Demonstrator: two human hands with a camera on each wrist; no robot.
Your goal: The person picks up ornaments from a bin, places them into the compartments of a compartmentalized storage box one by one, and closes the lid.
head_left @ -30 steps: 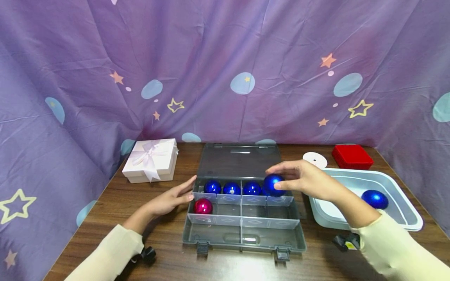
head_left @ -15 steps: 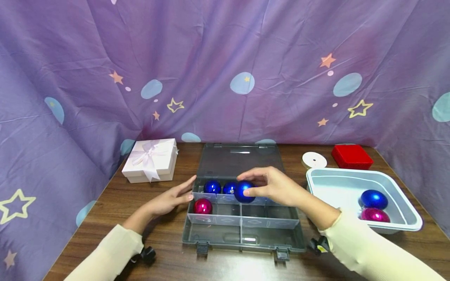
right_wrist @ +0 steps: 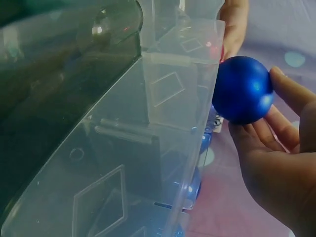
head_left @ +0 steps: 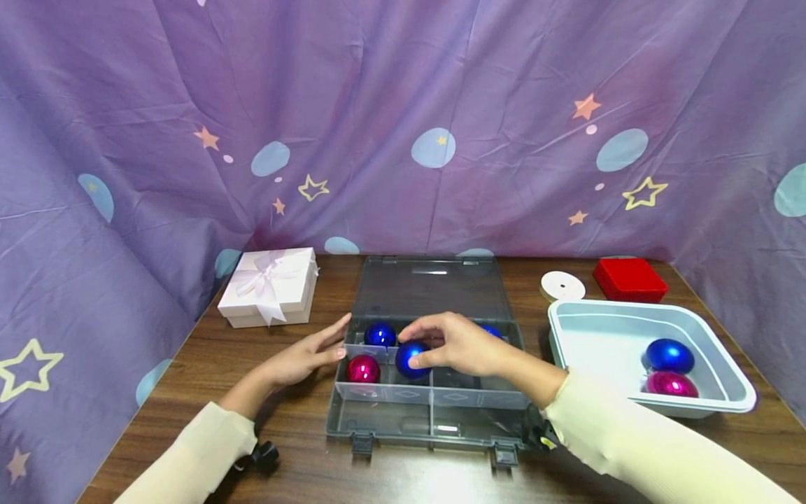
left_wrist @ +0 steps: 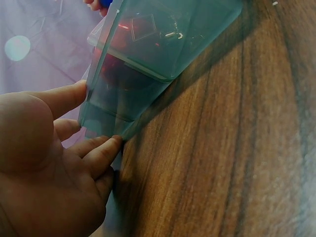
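Your right hand [head_left: 462,346] pinches a blue ball [head_left: 408,369] between thumb and fingers, over the middle row of the case [head_left: 378,418] and just right of the pink ball [head_left: 362,369]. Your left hand [head_left: 301,360] touches the case's left wall, fingers extended. The case lies midway between the surface's [head_left: 315,476] left and right edges, lid toward the back edge. Near the right edge sits the tray [head_left: 592,350], with the red box [head_left: 630,280] at the back right corner

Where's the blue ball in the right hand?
In the head view, the right hand holds the blue ball at the open case, right of the pink ball in the middle row.
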